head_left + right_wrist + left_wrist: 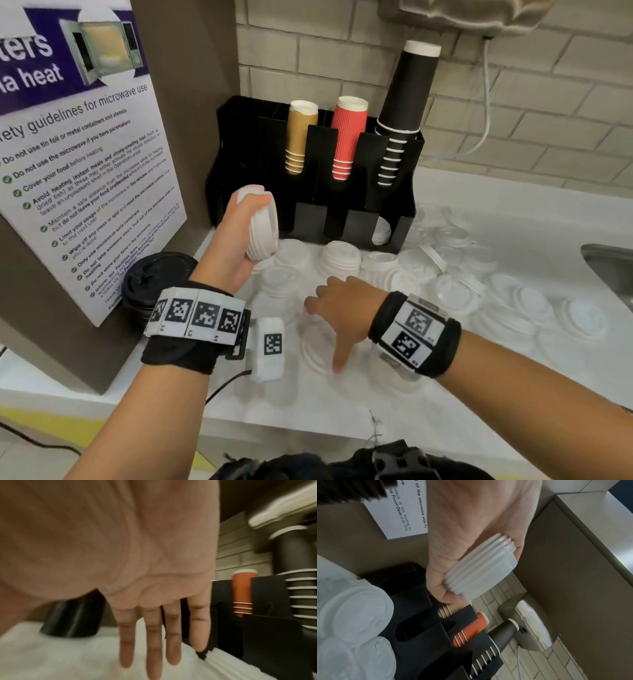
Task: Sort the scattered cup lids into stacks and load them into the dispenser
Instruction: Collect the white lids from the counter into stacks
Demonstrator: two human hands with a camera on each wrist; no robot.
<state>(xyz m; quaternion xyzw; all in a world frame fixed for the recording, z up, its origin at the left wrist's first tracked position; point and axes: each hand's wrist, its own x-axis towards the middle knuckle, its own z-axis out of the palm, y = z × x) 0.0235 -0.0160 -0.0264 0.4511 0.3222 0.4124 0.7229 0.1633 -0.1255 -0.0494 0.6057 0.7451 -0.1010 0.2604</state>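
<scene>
Right hand (pixel 337 310) nearest, fingers straight and spread above loose lids (pixel 455 287) on the counter (pixel 513 212), left hand (pixel 236 236) gripped a stack of white lids (pixel 262 228), raised beside the black dispenser (pixel 359 212).

Dispenser (pixel 359 192): black. In its slots, left to right: tan cups (pixel 299 137), red ribbed cups (pixel 346 137), black cups (pixel 404 102), all with white rims showing as stripes. Lids (pixel 455 294) in front of the dispenser: white, translucent, on a white surface (pixel 513 205). Left of the dispenser: black lidded cup (pixel 154 281); white notice (pixel 78 164) with purple header, black text, green ticks. Wristbands (pixel 414 334): black with black-and-white square codes. Wall (pixel 513 102) behind the dispenser: beige brick pattern.
</scene>
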